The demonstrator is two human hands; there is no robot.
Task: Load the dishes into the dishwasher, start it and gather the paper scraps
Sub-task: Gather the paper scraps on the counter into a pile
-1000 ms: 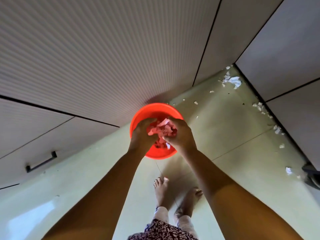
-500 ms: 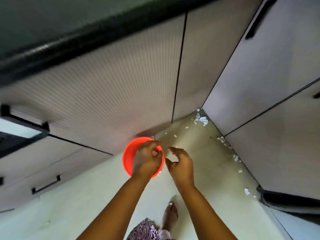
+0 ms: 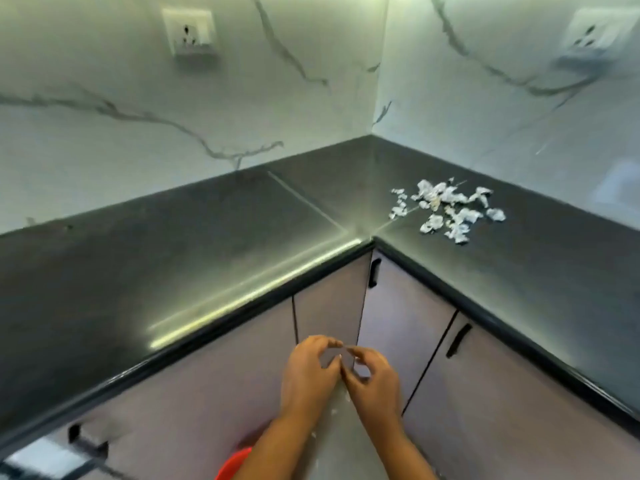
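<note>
Several crumpled white paper scraps (image 3: 446, 209) lie in a loose pile on the black countertop (image 3: 173, 271), right of its inner corner. My left hand (image 3: 308, 372) and my right hand (image 3: 374, 379) hover side by side in front of the corner cabinets, below the counter edge. Their fingers are loosely curled and the fingertips nearly meet, with nothing visible between them. Only the rim of the orange bowl (image 3: 235, 465) shows, on the floor at the bottom edge under my left forearm; its inside is hidden. No dishwasher or dishes are in view.
Grey cabinet doors with black handles (image 3: 374, 271) (image 3: 457, 339) run under the L-shaped counter. Marble-look walls carry a socket on the left (image 3: 188, 31) and another on the right (image 3: 588, 31). A drawer handle (image 3: 88, 441) sits at lower left.
The view has swung up from the floor to the countertop. My hands have left the orange bowl, which held scraps, and risen empty in front of the cabinets.
</note>
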